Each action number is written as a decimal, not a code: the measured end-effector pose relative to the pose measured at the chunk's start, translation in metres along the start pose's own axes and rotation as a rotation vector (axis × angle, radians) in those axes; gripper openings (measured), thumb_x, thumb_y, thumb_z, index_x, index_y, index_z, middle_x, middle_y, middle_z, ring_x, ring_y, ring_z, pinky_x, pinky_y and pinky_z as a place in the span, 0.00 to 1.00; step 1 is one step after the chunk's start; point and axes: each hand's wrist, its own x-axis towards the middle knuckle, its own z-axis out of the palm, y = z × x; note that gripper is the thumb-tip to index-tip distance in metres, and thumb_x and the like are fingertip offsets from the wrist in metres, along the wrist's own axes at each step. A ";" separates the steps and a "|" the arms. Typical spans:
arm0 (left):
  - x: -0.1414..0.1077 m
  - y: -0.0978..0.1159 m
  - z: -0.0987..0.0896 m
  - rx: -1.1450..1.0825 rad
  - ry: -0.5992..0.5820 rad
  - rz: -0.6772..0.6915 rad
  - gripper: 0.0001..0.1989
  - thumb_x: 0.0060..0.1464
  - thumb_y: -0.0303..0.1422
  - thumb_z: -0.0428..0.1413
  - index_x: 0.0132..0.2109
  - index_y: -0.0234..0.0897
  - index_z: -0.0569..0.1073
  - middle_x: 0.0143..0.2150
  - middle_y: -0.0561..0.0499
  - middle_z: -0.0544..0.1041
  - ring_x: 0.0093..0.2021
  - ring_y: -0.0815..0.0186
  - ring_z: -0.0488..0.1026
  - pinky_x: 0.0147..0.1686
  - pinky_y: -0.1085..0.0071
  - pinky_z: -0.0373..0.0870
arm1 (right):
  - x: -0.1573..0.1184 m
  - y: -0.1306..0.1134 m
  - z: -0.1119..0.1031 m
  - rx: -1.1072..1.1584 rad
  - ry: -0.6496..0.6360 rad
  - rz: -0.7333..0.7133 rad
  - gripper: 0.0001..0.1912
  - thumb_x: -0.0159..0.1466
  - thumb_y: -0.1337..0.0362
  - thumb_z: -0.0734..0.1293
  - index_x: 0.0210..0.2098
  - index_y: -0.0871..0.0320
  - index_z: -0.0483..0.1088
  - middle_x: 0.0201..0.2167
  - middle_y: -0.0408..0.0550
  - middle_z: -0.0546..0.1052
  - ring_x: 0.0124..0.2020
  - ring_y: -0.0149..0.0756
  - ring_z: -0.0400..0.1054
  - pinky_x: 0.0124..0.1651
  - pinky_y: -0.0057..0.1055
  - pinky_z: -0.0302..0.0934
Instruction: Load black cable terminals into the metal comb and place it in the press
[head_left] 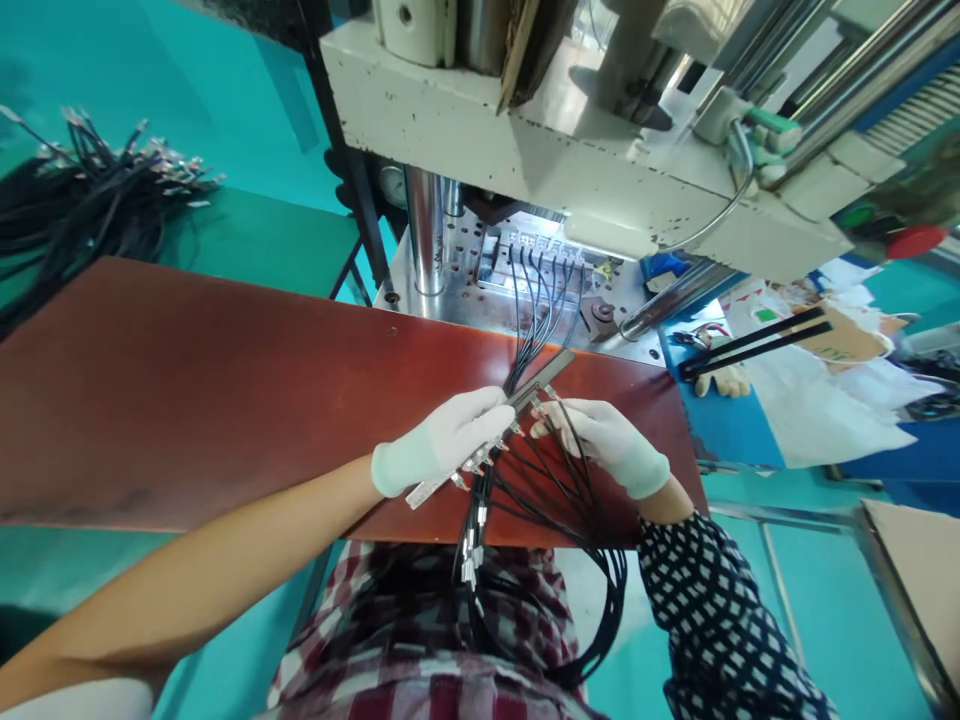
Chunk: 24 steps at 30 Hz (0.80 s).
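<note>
My left hand point(465, 432), in a white glove, is wrapped round a long metal bar point(553, 372) held at a slant over the brown board. Several small cable connectors point(480, 462) sit in a row along the bar's edge. My right hand point(600, 435), also gloved, has its fingers closed at a connector and black cable near the bar's upper end. From the bar, black cables point(570, 470) fan down and loop over the lap. Another bundle of black cables point(534, 320) runs from behind the bar up to a metal mould point(525, 255) in the press.
A press point(585, 170) with a cream upper plate and steel columns stands ahead. The brown board point(225, 390) stretches left. A heap of black cables point(97, 190) lies at far left. At right are a glove point(724, 380), two black bars point(757, 342) and white sheeting point(825, 410).
</note>
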 end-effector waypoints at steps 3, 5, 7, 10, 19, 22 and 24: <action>0.003 -0.002 -0.003 0.006 -0.008 0.061 0.22 0.64 0.49 0.47 0.32 0.35 0.62 0.27 0.57 0.62 0.28 0.74 0.59 0.28 0.76 0.59 | 0.004 0.000 0.008 0.096 -0.138 0.029 0.22 0.61 0.51 0.68 0.42 0.65 0.75 0.30 0.49 0.76 0.19 0.22 0.50 0.21 0.25 0.41; 0.005 -0.002 -0.005 -0.029 -0.049 0.055 0.21 0.65 0.48 0.47 0.33 0.34 0.63 0.27 0.57 0.63 0.28 0.74 0.59 0.28 0.76 0.59 | 0.004 -0.003 0.014 0.110 -0.133 -0.002 0.19 0.60 0.52 0.69 0.36 0.65 0.74 0.28 0.47 0.75 0.20 0.22 0.52 0.22 0.25 0.42; 0.005 -0.002 -0.006 -0.053 -0.077 0.055 0.21 0.65 0.48 0.47 0.34 0.34 0.64 0.27 0.57 0.63 0.28 0.74 0.59 0.29 0.76 0.59 | 0.003 -0.007 0.020 0.123 -0.072 -0.064 0.17 0.58 0.54 0.70 0.29 0.64 0.72 0.26 0.45 0.73 0.21 0.23 0.52 0.24 0.26 0.44; 0.005 -0.001 -0.006 -0.053 -0.072 0.060 0.21 0.65 0.47 0.47 0.33 0.33 0.64 0.28 0.57 0.63 0.29 0.74 0.59 0.30 0.76 0.59 | 0.002 -0.010 0.028 0.141 0.074 -0.162 0.17 0.55 0.55 0.72 0.23 0.62 0.68 0.22 0.42 0.70 0.23 0.24 0.54 0.28 0.26 0.48; 0.003 0.009 -0.007 0.048 -0.030 -0.016 0.21 0.63 0.48 0.49 0.32 0.35 0.62 0.25 0.57 0.63 0.25 0.75 0.59 0.24 0.77 0.57 | 0.005 -0.011 0.033 0.153 0.069 -0.173 0.16 0.55 0.55 0.72 0.21 0.61 0.67 0.19 0.41 0.67 0.24 0.28 0.57 0.29 0.28 0.50; 0.002 0.011 -0.007 0.044 -0.032 -0.056 0.21 0.62 0.49 0.49 0.33 0.35 0.63 0.25 0.57 0.63 0.24 0.75 0.60 0.22 0.78 0.57 | 0.006 -0.012 0.034 0.160 0.067 -0.138 0.17 0.55 0.54 0.72 0.21 0.60 0.67 0.19 0.42 0.68 0.23 0.27 0.56 0.28 0.28 0.49; 0.002 0.011 -0.007 0.038 -0.029 -0.073 0.21 0.62 0.49 0.50 0.34 0.34 0.63 0.24 0.57 0.63 0.23 0.75 0.60 0.22 0.78 0.57 | 0.006 -0.011 0.036 0.175 0.085 -0.139 0.17 0.55 0.54 0.72 0.22 0.60 0.67 0.20 0.42 0.69 0.23 0.27 0.56 0.28 0.27 0.49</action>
